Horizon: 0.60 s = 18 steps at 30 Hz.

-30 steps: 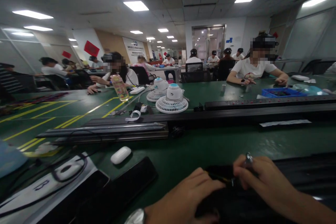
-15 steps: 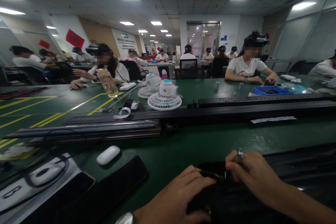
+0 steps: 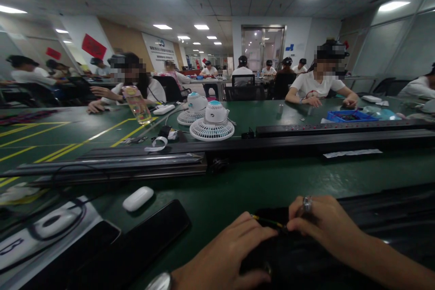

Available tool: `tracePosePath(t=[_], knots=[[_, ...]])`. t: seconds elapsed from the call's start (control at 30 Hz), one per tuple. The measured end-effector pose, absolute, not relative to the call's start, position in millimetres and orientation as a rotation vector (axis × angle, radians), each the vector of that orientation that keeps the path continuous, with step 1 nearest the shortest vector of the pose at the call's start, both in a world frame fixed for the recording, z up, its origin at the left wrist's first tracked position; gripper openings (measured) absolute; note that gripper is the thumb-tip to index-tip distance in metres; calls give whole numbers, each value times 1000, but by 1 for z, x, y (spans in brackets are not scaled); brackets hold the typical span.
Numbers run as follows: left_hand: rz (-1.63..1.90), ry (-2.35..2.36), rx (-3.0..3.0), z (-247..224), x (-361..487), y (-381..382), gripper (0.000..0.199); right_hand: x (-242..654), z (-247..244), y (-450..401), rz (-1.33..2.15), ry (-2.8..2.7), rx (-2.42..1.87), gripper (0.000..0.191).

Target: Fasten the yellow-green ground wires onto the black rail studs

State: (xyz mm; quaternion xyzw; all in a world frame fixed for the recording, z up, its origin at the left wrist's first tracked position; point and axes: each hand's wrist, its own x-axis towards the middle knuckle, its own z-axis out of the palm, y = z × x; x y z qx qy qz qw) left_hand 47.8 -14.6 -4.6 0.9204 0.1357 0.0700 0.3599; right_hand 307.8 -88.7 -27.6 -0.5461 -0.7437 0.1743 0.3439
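My left hand (image 3: 231, 249) is curled over dark material at the front of the table, its thumb apart below the fingers. What it grips is hidden. A thin yellow-and-green cord (image 3: 268, 221) runs from beside its knuckles toward my right hand (image 3: 319, 219). There, the right thumb and fingers are pinched together at the cord's dark end. Under both hands lies long, wrinkled black material (image 3: 380, 217), too dark to make out well.
Left of my hands lie a white case (image 3: 138, 198) and a dark phone-like slab (image 3: 163, 226). Black rails (image 3: 306, 147) cross the table ahead, with white fans (image 3: 212, 122), a drink bottle (image 3: 136, 105) and a blue tray (image 3: 351, 116) beyond. Co-workers sit opposite.
My right fingers have shifted slightly left and closed down at the cord's end, hiding the shiny bit seen there before. My left hand has hardly moved. The view has tilted a little.
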Motion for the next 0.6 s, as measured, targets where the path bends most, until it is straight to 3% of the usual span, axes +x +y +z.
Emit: tracePosePath(t=[0.37, 0.6], knots=[[197, 361, 2392, -10, 47, -15, 56, 310, -29, -88, 480, -1891, -1339, 16], [189, 352, 2407, -5, 48, -15, 53, 309, -33, -87, 400, -1941, -1286, 28]])
